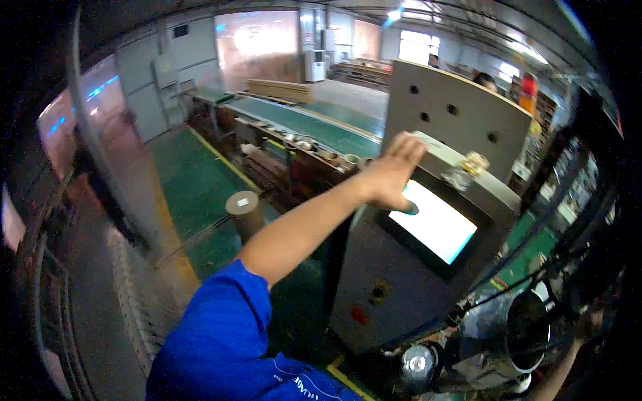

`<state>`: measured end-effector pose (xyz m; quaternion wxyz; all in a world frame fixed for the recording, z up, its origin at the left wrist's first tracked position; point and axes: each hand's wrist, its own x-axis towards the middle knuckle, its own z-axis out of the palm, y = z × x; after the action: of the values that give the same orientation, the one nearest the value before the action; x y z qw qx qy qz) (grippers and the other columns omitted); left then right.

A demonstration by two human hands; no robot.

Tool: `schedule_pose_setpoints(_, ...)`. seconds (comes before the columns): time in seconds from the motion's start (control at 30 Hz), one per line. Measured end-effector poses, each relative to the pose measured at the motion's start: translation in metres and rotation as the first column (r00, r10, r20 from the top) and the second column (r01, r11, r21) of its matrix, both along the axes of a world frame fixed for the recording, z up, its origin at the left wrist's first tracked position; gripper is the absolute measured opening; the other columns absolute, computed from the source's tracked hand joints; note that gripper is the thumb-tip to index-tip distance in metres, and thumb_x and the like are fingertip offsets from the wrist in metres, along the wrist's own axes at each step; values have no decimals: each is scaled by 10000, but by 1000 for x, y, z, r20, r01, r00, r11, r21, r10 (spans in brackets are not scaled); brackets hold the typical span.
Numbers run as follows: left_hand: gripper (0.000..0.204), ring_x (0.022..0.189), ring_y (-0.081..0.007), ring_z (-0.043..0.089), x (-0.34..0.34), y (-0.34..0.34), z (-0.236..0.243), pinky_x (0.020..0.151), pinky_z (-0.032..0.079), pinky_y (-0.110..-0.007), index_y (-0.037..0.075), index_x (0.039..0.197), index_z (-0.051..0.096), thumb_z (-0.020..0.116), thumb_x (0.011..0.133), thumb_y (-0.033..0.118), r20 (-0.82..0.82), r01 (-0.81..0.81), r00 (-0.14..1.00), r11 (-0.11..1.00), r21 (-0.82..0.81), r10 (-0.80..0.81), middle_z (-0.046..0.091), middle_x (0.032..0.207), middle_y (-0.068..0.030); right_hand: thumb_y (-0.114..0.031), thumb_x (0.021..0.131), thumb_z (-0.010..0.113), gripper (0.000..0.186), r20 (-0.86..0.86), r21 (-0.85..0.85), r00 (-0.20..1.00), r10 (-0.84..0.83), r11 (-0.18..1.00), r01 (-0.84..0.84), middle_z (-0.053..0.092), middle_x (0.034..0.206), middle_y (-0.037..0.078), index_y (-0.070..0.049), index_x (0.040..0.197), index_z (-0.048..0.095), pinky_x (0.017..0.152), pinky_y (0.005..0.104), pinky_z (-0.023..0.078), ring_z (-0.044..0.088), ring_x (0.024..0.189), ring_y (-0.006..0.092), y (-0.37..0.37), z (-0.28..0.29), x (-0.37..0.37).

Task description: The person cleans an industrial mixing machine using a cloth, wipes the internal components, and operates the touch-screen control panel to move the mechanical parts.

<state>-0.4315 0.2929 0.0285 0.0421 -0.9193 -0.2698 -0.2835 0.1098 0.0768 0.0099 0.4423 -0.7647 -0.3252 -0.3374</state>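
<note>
My left hand (394, 172) reaches across to a dark grey control console (361, 287). Its fingers lie stretched out at the console's upper edge, and the thumb is over the corner of a glowing screen (441, 224). Nothing shows in that hand. At the lower right, my right hand (588, 322) is dim and blurred beside dark machine parts, so what it touches cannot be made out. A small crumpled clear-and-yellow item (469, 167) rests on top of the console. Below the screen are a dark knob (380, 291) and a red button (360, 315).
A brown cylinder (243, 202) stands to the left of the console. Behind it runs a long green-topped bench (301, 120) with rolls along its side. A round metal drum-like part (528, 331) is at the lower right. People's heads (485, 81) show beyond the grey panel (461, 100).
</note>
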Motion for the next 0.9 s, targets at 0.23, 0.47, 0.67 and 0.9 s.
schedule_pose_setpoints(0.23,1390,1539,-441,-46,14,2,-3,1233,208,-529,-29,1579,73,869,583,525,-25,9,1000,995,-98,-12,52,1657,-258,-274,937,540,299,-2,-5,999,54,999,-54,661,1093,235,-19,1040,658,890,459,518,638,1077,384,39,-5,-13)
schedule_pose_setpoints(0.47,1373,1544,-400,-48,3,-7,-2,1143,255,-704,46,1571,83,884,562,522,-4,-35,999,988,-148,35,61,1652,-190,-304,952,526,318,-29,3,997,78,997,-78,666,1058,229,-25,1019,662,867,468,517,641,1056,393,49,-8,-34)
schedule_pose_setpoints(0.67,1410,1547,-394,-75,7,-7,-2,1158,221,-699,60,1576,80,911,530,510,11,-38,999,985,-171,40,36,1664,-178,-330,965,513,339,-35,10,998,61,998,-61,670,1029,224,-29,1002,666,848,476,516,643,1039,401,41,-11,-34)
schedule_pose_setpoints(0.9,1429,1551,-388,-69,3,-9,1,1182,241,-643,67,1594,65,919,533,500,-37,-61,998,983,-174,56,38,1672,-183,-360,980,499,367,-27,9,1000,11,1000,-10,675,994,218,-35,982,670,826,486,515,646,1018,409,21,-16,-31)
